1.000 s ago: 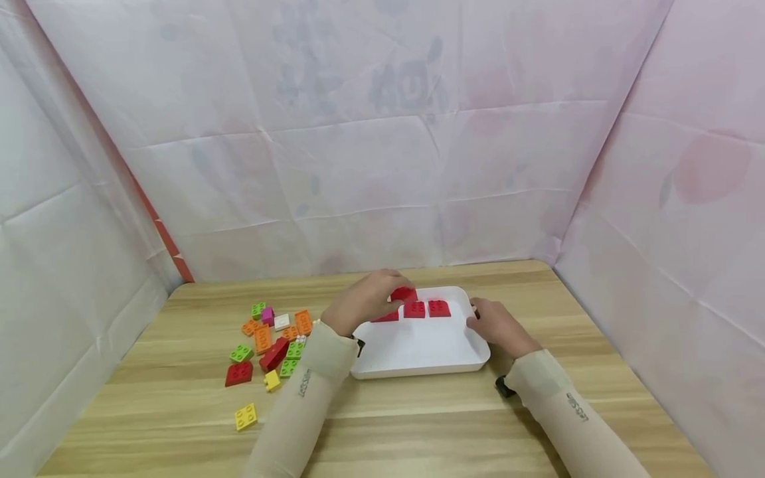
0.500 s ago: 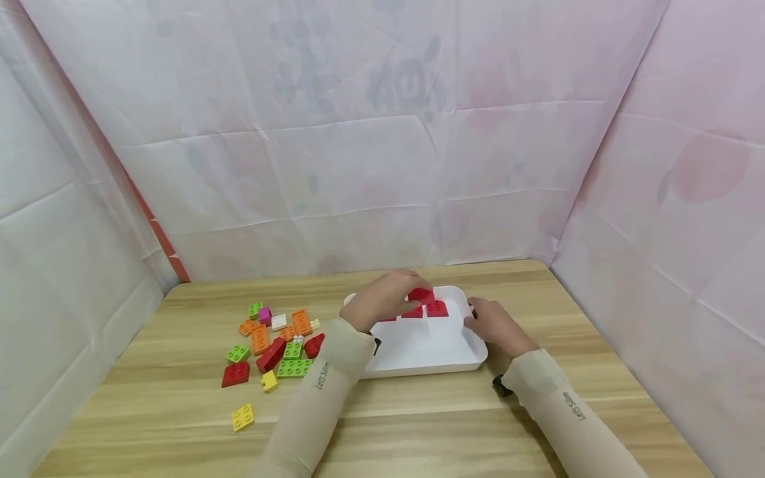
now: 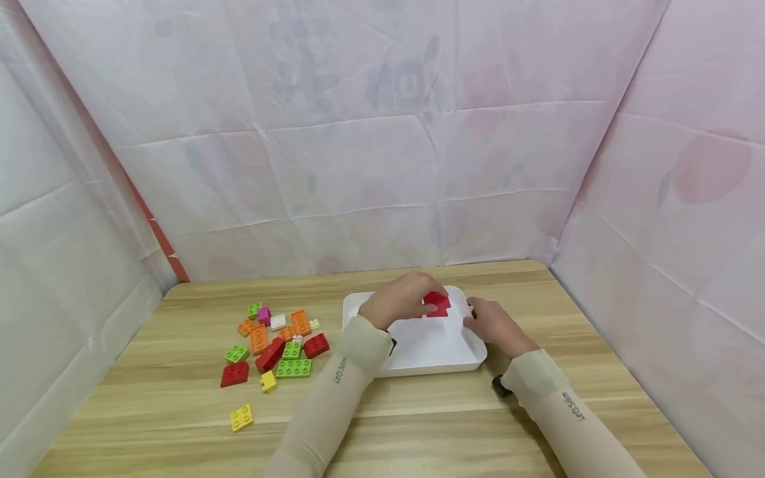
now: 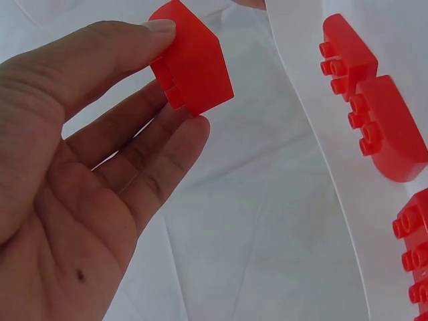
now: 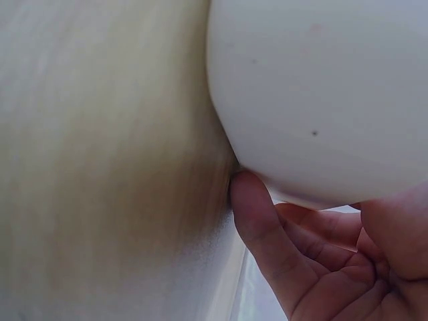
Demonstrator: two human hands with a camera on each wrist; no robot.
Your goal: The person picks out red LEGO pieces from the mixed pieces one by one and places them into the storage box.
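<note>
My left hand (image 3: pixel 403 300) pinches a red toy building brick (image 4: pixel 199 63) between thumb and fingers, over the far right part of the white tray (image 3: pixel 430 348). In the left wrist view, the brick's studs face my fingers. Several red bricks stand along the tray, among them a rounded one (image 4: pixel 394 127) and another sloped one (image 4: pixel 351 57); in the head view my left hand hides most of them. My right hand (image 3: pixel 499 326) grips the tray's right edge, its thumb at the rim and the other fingers curled, as the right wrist view shows.
Left of the tray lies a loose group of bricks on the wooden table (image 3: pixel 454 425): red (image 3: pixel 234 374), green (image 3: pixel 293 368), orange (image 3: pixel 259 339), white (image 3: pixel 278 322), magenta (image 3: pixel 264 316) and yellow (image 3: pixel 242 417). Cloth walls (image 3: pixel 358 166) stand behind and at both sides.
My left hand has carried the red brick to the right over the tray, uncovering the tray's left end and a red brick on the table. My right hand stays at the tray's edge.
</note>
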